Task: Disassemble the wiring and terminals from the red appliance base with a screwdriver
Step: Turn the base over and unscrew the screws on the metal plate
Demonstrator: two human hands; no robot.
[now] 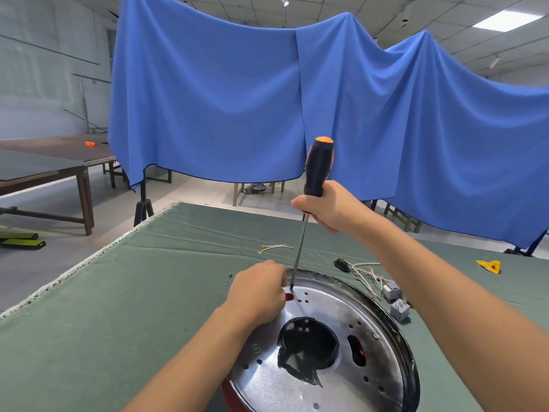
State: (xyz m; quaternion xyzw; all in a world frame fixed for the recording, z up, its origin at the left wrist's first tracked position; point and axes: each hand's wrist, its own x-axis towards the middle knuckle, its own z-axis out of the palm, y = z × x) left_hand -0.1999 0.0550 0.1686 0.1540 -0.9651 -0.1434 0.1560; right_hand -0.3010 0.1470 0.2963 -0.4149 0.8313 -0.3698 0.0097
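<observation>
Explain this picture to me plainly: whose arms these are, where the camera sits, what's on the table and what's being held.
There is no machine here. A camera worn on a person's head looks down at their own arms. The right hand grips a black-and-orange screwdriver, its tip set down on a round shiny metal plate of the appliance base. The left hand rests on the plate's far rim beside the tip. On the green cloth lie loose white wires, a wire bundle with grey blocks and a yellow piece.
</observation>
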